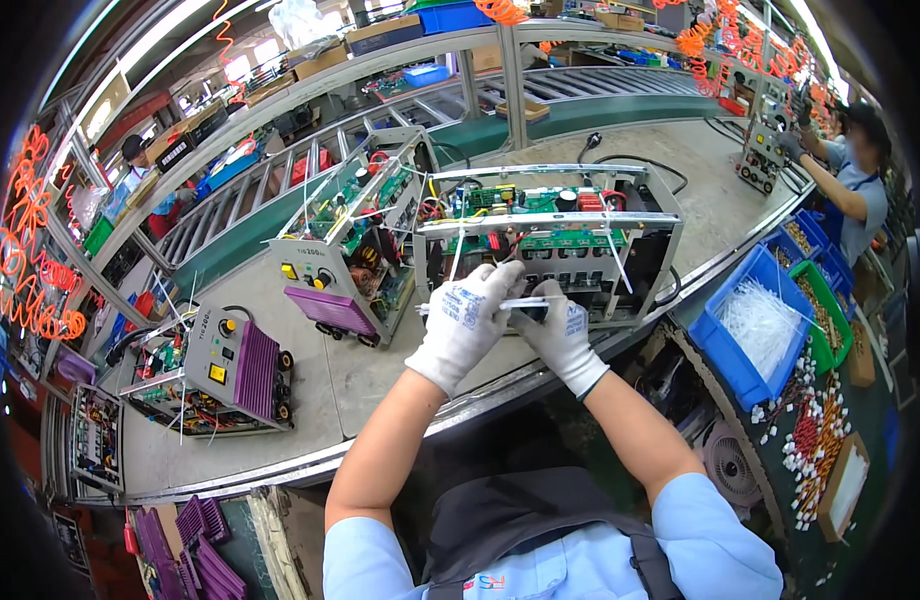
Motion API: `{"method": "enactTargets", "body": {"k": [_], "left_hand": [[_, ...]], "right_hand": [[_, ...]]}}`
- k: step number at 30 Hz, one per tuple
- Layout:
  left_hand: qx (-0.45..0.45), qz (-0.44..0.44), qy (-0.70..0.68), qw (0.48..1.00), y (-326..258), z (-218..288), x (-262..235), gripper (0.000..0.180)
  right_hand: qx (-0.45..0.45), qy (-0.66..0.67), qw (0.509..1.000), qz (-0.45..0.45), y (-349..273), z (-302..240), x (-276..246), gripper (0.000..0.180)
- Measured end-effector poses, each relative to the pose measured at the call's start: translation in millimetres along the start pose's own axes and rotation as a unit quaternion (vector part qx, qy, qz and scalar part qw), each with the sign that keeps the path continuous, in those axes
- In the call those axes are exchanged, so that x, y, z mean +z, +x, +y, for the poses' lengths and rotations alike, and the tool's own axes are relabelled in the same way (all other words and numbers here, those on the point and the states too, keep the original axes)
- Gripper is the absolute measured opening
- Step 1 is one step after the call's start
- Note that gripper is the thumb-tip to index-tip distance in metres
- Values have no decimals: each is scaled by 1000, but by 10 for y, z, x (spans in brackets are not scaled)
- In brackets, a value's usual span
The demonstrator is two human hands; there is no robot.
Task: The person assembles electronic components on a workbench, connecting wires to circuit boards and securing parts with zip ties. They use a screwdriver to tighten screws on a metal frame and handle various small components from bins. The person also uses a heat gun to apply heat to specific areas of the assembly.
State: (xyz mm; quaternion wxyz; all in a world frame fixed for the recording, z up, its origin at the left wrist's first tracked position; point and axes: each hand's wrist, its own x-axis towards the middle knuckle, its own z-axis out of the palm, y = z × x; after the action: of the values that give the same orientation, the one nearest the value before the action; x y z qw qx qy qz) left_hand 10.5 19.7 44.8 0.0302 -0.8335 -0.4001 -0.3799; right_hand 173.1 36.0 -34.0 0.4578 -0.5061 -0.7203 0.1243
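Note:
Both my hands wear white gloves and meet in front of an open-frame electrical machine (550,222) with green circuit boards, metal rails and black parts inside. My left hand (468,318) is closed around white cable ties (525,302), whose ends stick out on both sides of it. Close beside it, my right hand (560,338) has its fingers bent together at the ties' right end; its fingertips are partly hidden, so what they pinch is unclear. White cable ties (614,240) are looped around the machine's upper rail, with long tails hanging.
Left of it stand two similar machines with purple panels (330,310) (258,370). At right are a blue bin (750,325) of white cable ties, a green bin (823,315) and loose connectors (820,430). A co-worker (860,180) handles another machine (765,140). A roller conveyor (620,85) runs behind.

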Motion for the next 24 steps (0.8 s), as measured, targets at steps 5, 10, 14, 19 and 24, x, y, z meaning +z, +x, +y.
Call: {"method": "enactTargets", "body": {"k": [5,10,14,19,24], "left_hand": [[-74,-7,-73,995,65,72,22,16],[-57,6,-16,998,88,-43,-146,12],[-71,4,-43,997,140,29,-99,11],[-29,54,-57,996,74,133,36,9],[-204,24,-271,940,-127,-34,21,11]], "right_hand": [[-17,18,1000,14,21,-25,48,39],[15,-19,1000,-12,144,-41,67,37],[-14,-18,999,27,174,-32,183,29],[-13,-13,1000,24,181,148,252,34],[5,7,999,43,190,185,200,39]]}}
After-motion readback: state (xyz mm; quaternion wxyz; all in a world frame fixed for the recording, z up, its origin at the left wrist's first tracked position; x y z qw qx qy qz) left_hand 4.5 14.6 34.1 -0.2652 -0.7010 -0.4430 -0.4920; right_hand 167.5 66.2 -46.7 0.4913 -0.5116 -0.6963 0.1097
